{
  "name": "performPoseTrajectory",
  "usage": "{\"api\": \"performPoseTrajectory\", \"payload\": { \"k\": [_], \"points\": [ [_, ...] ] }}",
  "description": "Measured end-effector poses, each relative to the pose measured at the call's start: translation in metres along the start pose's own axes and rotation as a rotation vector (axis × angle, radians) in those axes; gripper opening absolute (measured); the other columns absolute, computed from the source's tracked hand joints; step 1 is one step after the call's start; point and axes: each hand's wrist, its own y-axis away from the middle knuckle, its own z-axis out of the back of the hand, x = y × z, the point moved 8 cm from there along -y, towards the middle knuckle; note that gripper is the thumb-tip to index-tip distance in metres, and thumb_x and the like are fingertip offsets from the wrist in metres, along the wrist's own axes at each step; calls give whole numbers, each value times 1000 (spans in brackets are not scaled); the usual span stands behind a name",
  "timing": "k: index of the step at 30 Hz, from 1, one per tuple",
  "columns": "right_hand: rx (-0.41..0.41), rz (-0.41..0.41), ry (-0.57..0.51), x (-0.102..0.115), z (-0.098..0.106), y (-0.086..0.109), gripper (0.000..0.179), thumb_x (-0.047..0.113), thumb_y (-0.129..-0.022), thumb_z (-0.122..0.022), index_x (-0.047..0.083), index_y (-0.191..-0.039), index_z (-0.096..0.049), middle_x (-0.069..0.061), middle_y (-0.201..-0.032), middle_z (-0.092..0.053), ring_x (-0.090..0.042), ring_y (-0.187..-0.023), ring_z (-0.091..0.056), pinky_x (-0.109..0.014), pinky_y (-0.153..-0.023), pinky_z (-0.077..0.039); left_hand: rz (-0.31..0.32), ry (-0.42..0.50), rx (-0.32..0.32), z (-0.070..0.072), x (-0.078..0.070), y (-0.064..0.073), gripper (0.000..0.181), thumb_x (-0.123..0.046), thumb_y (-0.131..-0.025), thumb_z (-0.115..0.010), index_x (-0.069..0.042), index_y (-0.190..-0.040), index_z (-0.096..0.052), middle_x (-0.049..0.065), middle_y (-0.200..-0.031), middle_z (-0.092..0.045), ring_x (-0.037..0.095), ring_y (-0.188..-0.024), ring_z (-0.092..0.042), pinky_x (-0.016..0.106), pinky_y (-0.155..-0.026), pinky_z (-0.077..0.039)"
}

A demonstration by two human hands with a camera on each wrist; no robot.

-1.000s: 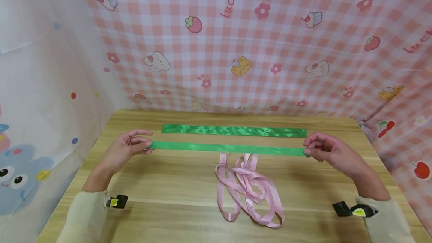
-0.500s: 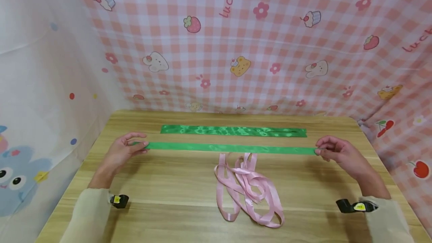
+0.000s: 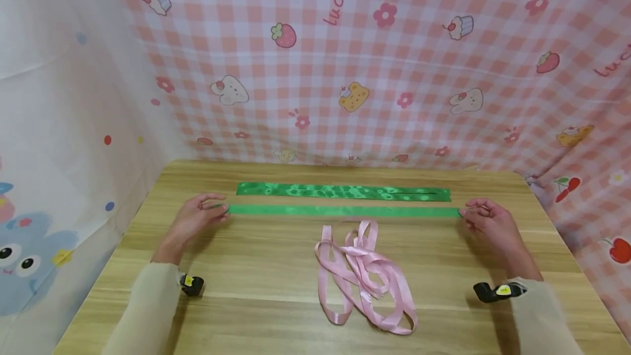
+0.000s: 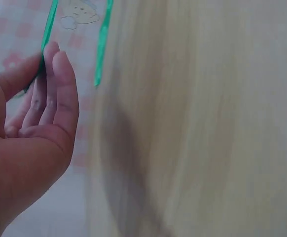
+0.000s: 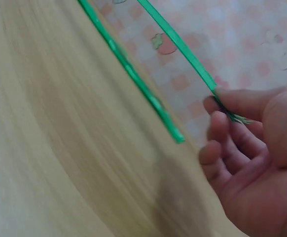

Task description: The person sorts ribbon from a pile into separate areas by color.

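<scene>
1. change noted: over the last second the left grip (image 3: 199, 213) has been shifted inward, and the held green ribbon (image 3: 345, 210) has been brought to a nearly level line in the head view, closer to the second green ribbon (image 3: 320, 191). the top loops of the pink ribbon (image 3: 404, 292) are no longer overlapped by it there.
2. bearing on the work in hand: by judgement, slack has mostly been taken out, and the held length is now roughly parallel with the second one.
3. grips: one end is pinched between thumb and fingers by the left grip; the other end is pinched likewise by the right grip (image 3: 493, 222). a frayed tip is seen past the right thumb in the right wrist view.
4. position: the held ribbon is carried above the bench (image 3: 266, 278), apart from the second green ribbon in both wrist views. its height cannot be told.
5. second green ribbon: laid flat, shiny and rippled, near the far edge. a dark line is noted toward its right end; whether fold or gap cannot be told.
6. edges: the checked cloth (image 3: 315, 59) is hung just behind the far edge. the side edges are found beyond each grip.
7. room: only a narrow band is left between the two green lengths in the head view. wider wood is shown on both sides of the pink ribbon, whose loose loops could be snagged if the held length were lowered nearer the body.
</scene>
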Motion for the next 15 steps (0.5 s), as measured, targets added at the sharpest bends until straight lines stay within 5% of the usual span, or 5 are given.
{"api": "performPoseTrajectory", "payload": {
  "k": [10,15],
  "points": [
    [-199,-59,-162,-29,-6,-29,18,3,-93,-66,2,-107,-53,11,-64,-67,-5,-50,-57,-19,-45,-47,36,117,-205,-3,10,-33,43,-2,-94,-65,11,-130,-46,-11,-76,-70,4,-68,-67,19,-68,-56],
    [-279,-65,8,-33,-6,-35,23,7,-92,-68,0,-107,-52,19,-60,-61,-2,-47,-51,-17,-43,-42,56,166,-291,2,17,-41,44,0,-90,-70,12,-127,-49,-13,-75,-70,1,-65,-64,16,-62,-54]
  ]
}}
